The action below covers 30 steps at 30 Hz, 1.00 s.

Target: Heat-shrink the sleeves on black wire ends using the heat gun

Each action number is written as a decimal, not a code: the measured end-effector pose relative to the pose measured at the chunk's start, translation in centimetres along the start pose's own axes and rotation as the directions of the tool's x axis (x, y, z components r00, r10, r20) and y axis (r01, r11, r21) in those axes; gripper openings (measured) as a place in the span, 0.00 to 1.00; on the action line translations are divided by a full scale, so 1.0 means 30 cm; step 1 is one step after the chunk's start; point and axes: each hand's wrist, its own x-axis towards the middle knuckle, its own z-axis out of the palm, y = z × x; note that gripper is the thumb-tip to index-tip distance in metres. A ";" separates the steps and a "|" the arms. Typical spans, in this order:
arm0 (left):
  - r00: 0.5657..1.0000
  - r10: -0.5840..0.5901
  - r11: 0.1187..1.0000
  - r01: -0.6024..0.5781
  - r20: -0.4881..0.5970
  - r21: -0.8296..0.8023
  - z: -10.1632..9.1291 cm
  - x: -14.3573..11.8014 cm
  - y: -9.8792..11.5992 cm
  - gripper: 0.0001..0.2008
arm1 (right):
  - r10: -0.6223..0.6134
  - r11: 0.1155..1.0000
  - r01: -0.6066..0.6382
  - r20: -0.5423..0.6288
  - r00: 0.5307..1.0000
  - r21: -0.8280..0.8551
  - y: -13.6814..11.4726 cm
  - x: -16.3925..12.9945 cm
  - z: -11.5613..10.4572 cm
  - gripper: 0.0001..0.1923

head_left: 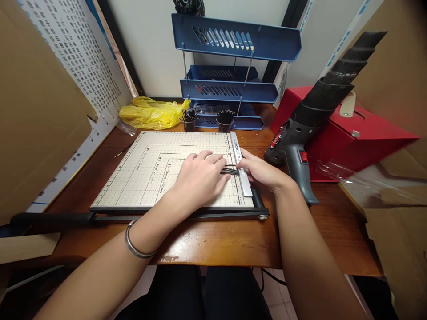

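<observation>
A paper cutter with a cream gridded board (133,178) lies on the wooden table. My left hand (202,173) rests palm down on it, fingers stretched out over several thin black strands (230,171). These run from beneath that hand to the silver metal guide (242,171) on the board's right edge. My right hand (258,169) is at the guide's outer side. Its thumb and fingers close at the end of one strand; part of the grip is hidden. The cutter's black blade arm (140,218) lies along the near edge, handle to the left.
Two small cups, a left cup (189,126) and a right cup (224,127), hold black strands behind the board. A blue tiered rack (230,91) and yellow plastic bag (151,113) stand behind. At right are a heat gun (296,151) and red box (367,142).
</observation>
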 end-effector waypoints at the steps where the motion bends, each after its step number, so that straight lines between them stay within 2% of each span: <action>1: 1.000 -0.006 1.000 0.006 0.000 0.005 0.002 0.000 -0.002 0.15 | -0.004 1.000 0.005 0.006 1.000 -0.011 0.001 0.000 -0.003 0.27; 6: 0.999 0.016 1.000 -0.015 -0.041 0.008 0.024 0.001 -0.003 0.16 | -0.038 0.996 0.041 0.040 0.998 -0.081 0.015 0.004 -0.020 0.30; 12: 0.994 0.045 0.999 -0.045 -0.101 0.004 0.038 0.004 -0.009 0.14 | -0.054 0.993 0.057 0.039 0.998 -0.102 0.019 0.006 -0.018 0.26; 19: 0.997 0.016 1.000 -0.016 -0.073 0.006 0.052 0.007 -0.003 0.13 | -0.020 0.997 0.024 0.042 0.999 -0.079 0.015 0.005 -0.020 0.26; 24: 0.995 0.018 1.000 -0.017 -0.097 0.006 0.059 0.008 0.005 0.13 | -0.029 0.997 0.032 0.054 0.998 -0.069 0.015 0.007 -0.019 0.28; 30: 0.993 0.011 1.000 -0.011 -0.116 -0.001 0.035 0.005 0.001 0.11 | -0.032 0.996 0.036 0.051 0.998 -0.081 0.011 0.001 -0.022 0.30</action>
